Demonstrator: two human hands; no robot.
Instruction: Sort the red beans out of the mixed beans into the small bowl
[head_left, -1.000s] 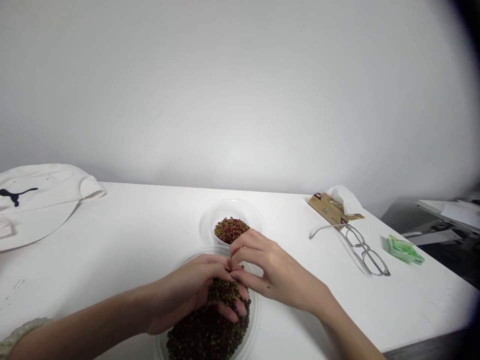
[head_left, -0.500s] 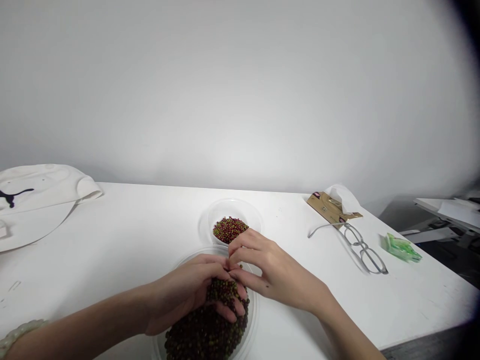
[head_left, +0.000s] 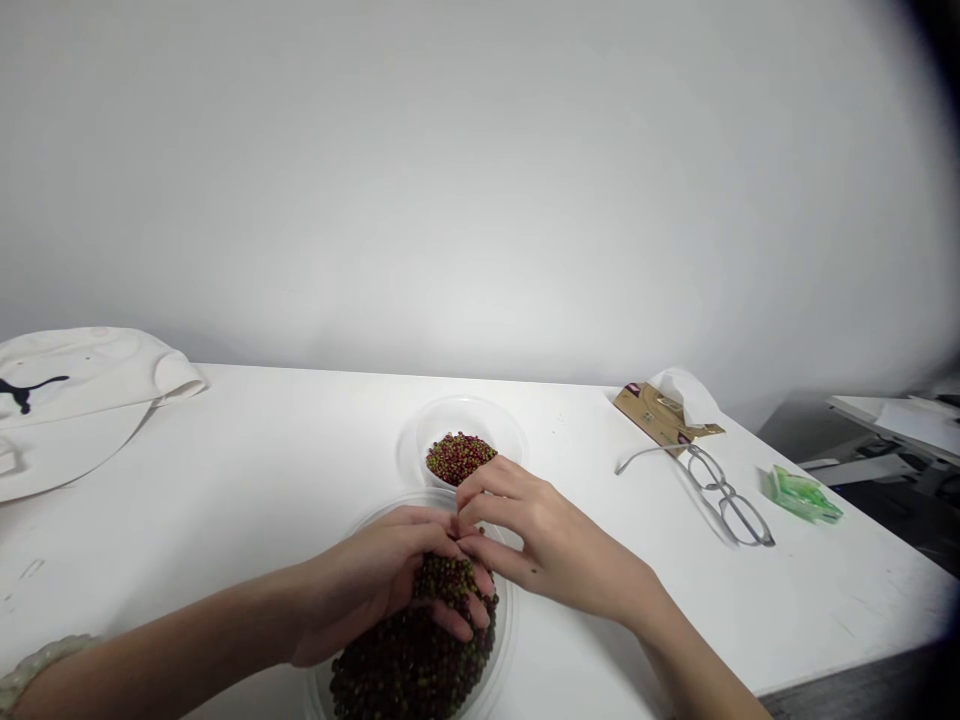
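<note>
A clear plastic bowl [head_left: 508, 612] near the table's front edge holds a heap of dark green and red beans [head_left: 409, 668]. My left hand [head_left: 375, 580] is cupped over that heap with a scoop of beans in its palm. My right hand [head_left: 529, 535] hovers just above it, fingers pinched together at the beans in my left palm; what they pinch is too small to see. Just behind stands a smaller clear bowl [head_left: 465, 417] with a pile of redder beans [head_left: 459, 457].
A white cap [head_left: 67, 390] with a black logo lies at the far left. On the right lie a brown tissue pack [head_left: 660, 415], grey glasses [head_left: 724, 505] and a green plastic wrapper [head_left: 806, 497]. The table's right edge drops off near another desk [head_left: 900, 420].
</note>
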